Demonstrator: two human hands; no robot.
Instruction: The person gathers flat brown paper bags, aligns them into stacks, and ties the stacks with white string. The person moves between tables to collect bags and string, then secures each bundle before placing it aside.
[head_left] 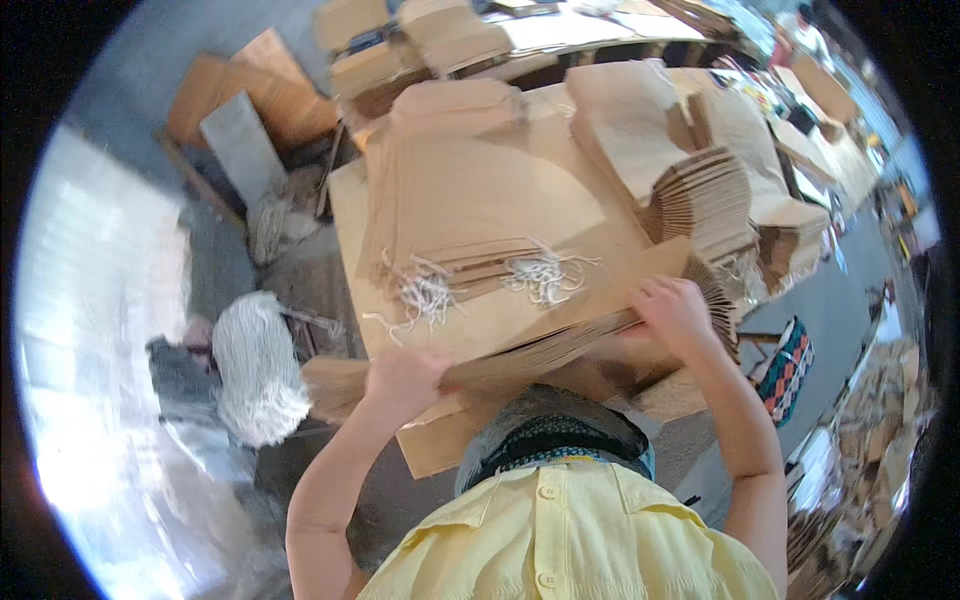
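A long stack of brown paper bags (pixel 545 352) stretches in front of my body along the table's near edge, tilted with its right end higher. My left hand (pixel 405 380) is closed round its left part, somewhat blurred. Farther right, my right hand (pixel 672 312) grips the upper edge, and the layers fan out beside it. Just beyond lies a flat pile of brown paper bags (pixel 470 190), with two bunches of white cord handles (pixel 425 292) at its near side. The fingertips of both hands are partly hidden.
More brown paper stacks (pixel 630 120) cover the table's right side, one a fanned bundle (pixel 705 195). A hank of white cord (pixel 258 365) hangs left of the table (pixel 350 225). Boards (pixel 245 140) lean at the far left; a patterned bag (pixel 787 370) is at the right.
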